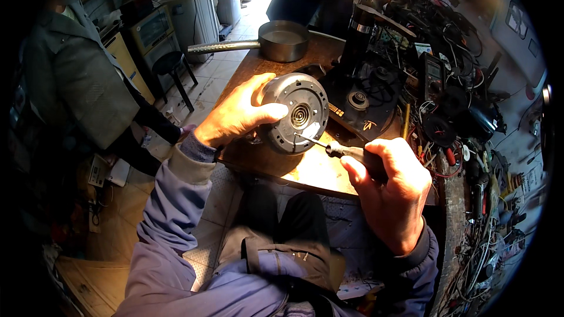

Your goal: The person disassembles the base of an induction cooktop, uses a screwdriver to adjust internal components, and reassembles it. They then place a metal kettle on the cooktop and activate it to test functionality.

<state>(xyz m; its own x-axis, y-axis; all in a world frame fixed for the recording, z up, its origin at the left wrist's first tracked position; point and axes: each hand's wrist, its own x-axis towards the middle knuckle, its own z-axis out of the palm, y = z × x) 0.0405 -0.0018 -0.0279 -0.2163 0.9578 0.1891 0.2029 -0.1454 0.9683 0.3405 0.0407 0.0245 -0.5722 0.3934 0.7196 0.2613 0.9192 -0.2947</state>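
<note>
My left hand is closed round a round appliance, apparently an electric kettle, tilted so that its grey underside faces me. Concentric metal rings sit in a socket at the centre of that underside, with small slots round the rim. The rest of its body is hidden behind the base. In my right hand is a screwdriver, gripped by its dark handle. Its thin shaft points left, and the tip meets the underside below the socket. Both are above the wooden table.
A saucepan stands at the table's far side, its handle pointing left. Beyond the kettle is a dark surface with a round connector. A multimeter and tangled cables crowd the right. At left stands a person near a black stool.
</note>
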